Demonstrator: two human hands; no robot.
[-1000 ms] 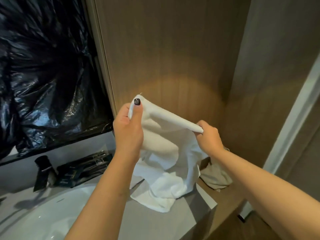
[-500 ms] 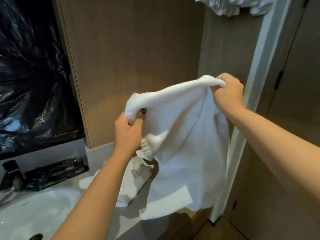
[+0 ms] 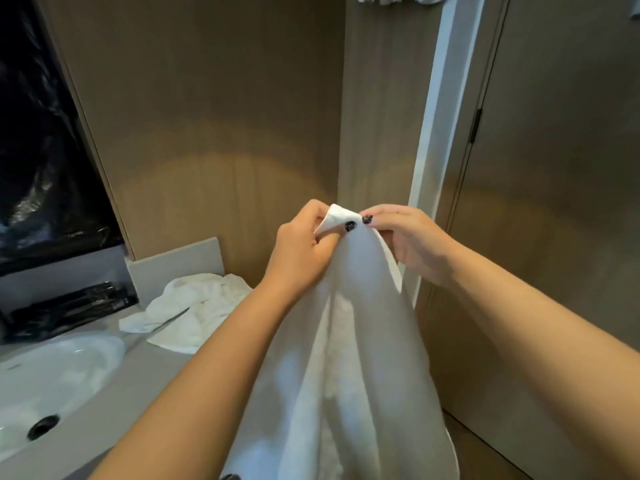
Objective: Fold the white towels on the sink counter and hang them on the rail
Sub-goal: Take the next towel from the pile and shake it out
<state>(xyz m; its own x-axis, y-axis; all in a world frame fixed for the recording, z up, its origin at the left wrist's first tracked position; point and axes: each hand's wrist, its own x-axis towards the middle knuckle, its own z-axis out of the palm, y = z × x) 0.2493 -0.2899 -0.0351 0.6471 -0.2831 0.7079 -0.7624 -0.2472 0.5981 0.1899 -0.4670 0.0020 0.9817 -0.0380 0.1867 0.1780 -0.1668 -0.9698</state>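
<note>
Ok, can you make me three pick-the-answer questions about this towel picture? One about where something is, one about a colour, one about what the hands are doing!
1. Where does the other towel lie?
A. In the sink
B. On the counter beside the sink
C. On the floor

2. What colour is the held towel?
A. White
B. Blue
C. Grey

3. What are the hands doing?
A. Resting flat
B. Both pinching the towel's top
C. Only one holds

Answers: B, it is crumpled on the counter by the wall; A, it hangs plain white; B, left hand and right hand meet at the top.
</note>
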